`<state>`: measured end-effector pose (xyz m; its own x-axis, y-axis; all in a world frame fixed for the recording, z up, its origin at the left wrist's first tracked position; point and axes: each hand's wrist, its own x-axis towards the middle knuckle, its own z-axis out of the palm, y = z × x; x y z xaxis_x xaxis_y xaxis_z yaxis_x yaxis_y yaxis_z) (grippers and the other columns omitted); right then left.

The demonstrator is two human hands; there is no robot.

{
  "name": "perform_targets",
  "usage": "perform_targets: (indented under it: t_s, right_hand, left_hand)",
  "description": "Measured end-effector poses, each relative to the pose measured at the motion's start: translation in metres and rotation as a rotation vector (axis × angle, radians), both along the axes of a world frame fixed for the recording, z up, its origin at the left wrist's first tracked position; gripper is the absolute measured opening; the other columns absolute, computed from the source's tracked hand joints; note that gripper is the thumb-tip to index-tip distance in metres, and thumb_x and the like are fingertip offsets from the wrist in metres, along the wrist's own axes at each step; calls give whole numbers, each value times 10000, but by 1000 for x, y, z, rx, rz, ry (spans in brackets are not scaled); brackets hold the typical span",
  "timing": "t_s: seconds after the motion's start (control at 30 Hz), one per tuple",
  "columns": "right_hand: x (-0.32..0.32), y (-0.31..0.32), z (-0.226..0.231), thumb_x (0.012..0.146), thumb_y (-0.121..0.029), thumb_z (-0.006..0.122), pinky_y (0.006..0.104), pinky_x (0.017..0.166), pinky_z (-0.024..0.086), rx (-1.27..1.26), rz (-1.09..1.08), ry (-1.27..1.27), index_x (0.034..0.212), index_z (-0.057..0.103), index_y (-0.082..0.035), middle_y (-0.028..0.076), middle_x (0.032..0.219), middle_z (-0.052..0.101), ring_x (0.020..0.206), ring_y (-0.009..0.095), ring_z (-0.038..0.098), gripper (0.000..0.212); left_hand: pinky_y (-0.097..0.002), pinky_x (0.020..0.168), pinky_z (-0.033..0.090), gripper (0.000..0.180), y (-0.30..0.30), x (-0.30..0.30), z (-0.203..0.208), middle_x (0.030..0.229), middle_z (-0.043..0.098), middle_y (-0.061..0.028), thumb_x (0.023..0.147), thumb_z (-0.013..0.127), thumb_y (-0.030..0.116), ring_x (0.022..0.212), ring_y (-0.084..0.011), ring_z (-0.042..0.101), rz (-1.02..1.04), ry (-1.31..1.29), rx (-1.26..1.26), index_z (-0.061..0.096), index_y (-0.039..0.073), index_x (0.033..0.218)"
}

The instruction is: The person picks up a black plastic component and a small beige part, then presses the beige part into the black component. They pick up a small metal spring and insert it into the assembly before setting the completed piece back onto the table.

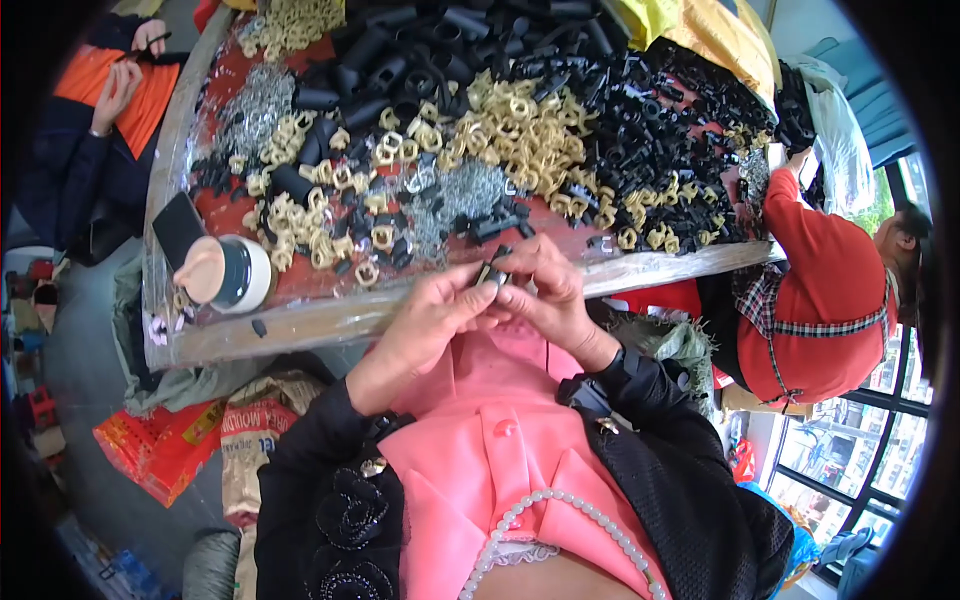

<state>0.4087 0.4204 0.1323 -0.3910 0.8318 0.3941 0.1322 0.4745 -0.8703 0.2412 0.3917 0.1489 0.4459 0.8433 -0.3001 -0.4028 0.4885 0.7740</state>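
Note:
My left hand [425, 320] and my right hand [545, 295] meet just above the near table edge, both pinching a small black plastic part [492, 272] between the fingertips. Just beyond them on the table [300, 325] lie heaps of black plastic parts [640, 130], cream-yellow ring-shaped pieces [520, 125] and small silvery metal springs or clips [470, 190]. Black sleeves cover both of my forearms, over pink clothing.
A round grey and beige container [228, 272] stands at the table's near left with a dark flat phone-like object [178, 228] beside it. One person in red [825, 290] sits at the right, another in orange and navy [105, 95] at the far left. Sacks [255, 430] lie below the table.

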Motion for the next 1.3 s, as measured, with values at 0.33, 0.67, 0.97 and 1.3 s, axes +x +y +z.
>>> perform_targets:
  t_s: [0.33,0.67,0.97,1.3]
  right_hand:
    - [33,85,46,687,-49,621,298,595,435,301,-252,-298,824,570,-22,87,725,545,668,223,536,148]
    - [93,298,38,696,-200,604,287,647,442,221,-588,-743,937,547,-4,120,810,583,726,238,567,315]
    - [77,285,50,627,-303,626,352,684,415,-45,-453,-818,939,494,-50,122,764,562,776,278,548,423]
    - [56,261,38,613,-294,656,386,670,397,197,-557,-818,890,487,-68,107,879,511,744,271,534,395]
  left_hand:
    - [-217,614,491,266,10,-14,-20,902,571,-115,853,453,139,713,-146,588,138,4,12,472,-18,1066]
    - [-253,683,486,352,14,-21,-28,986,548,-159,837,485,117,806,-196,586,217,-66,33,356,-20,1135]
    - [-256,727,477,318,17,-22,-30,1017,537,-154,839,481,107,845,-196,577,193,-60,-7,364,-8,1111]
    - [-243,718,480,244,1,-18,-23,1015,542,-132,848,460,94,824,-166,574,237,-66,8,439,-11,1067]
